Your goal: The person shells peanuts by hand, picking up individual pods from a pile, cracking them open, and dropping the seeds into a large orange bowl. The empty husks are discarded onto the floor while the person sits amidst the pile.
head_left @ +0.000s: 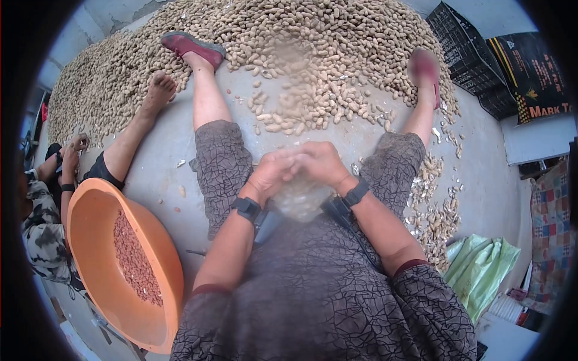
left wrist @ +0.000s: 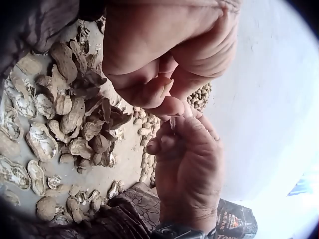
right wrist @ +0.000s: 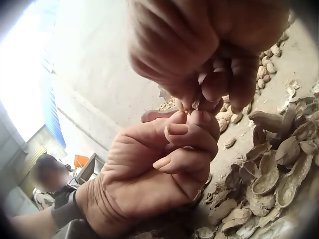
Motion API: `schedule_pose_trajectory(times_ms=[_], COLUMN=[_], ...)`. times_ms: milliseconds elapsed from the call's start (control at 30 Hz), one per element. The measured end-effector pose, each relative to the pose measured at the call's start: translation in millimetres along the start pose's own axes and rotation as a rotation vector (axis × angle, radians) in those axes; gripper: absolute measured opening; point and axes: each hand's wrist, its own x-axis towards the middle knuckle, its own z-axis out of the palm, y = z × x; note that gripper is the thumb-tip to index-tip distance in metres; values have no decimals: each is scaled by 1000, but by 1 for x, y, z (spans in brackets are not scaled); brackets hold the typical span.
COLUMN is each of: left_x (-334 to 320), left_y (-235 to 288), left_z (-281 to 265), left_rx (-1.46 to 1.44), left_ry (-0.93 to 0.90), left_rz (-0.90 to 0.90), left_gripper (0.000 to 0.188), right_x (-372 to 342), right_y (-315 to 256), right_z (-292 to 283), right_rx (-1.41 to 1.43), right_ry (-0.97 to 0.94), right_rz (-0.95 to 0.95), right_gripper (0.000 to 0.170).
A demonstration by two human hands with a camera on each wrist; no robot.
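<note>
Head view, peanut pile: unshelled nuts spread over the far side of the floor, the loose ones lying between the person's feet
Orange basin: stands on the person's left, with reddish kernels in its bottom; a sensible place for clean nuts, so bits of husk are best left out of it
Shell heap: split, mostly hollow husks below the hands, a handy drop for waste, though a kernel falling there would be easy to lose
Left grip: fingers curled, thumb and fingertip clamped together on a small piece; a firm, steady hold probably serves best on this side
Right grip: meets the left tip to tip, pinching the same piece from the other side; a short twist or press of the thumb should do, without crushing the kernel
Peanut piece: between the two sets of fingertips, above the husks, mostly hidden; whether shell or kernel, I cannot tell
</note>
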Motion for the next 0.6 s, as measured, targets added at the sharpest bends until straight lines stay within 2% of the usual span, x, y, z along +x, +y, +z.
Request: schedule_pose_trajectory(times_ms=[267, 433, 533, 567, 600], left_x=[-1, 1, 3, 6, 6], left_y=[2, -2, -6, -10, -8], left_z=[3, 1, -2, -9, -8], left_rx=[36, 73, 109, 205, 299], left_ry=[-5, 61, 137, 215, 294], left_rz=[-11, -41, -67, -92, -118], left_gripper=[32, 28, 24, 22, 21], right_x=[-4, -4, 0, 0, 1], right_y=[-4, 6, 8, 9, -1], right_z=[-5, 3, 5, 2, -3], right_rx=[6, -198, -370, -372, -390], right_ry=[-66, -43, -35, -38, -135], right_rz=[-52, -157, -205, -204, -126], right_gripper=[15, 12, 15, 15, 15])
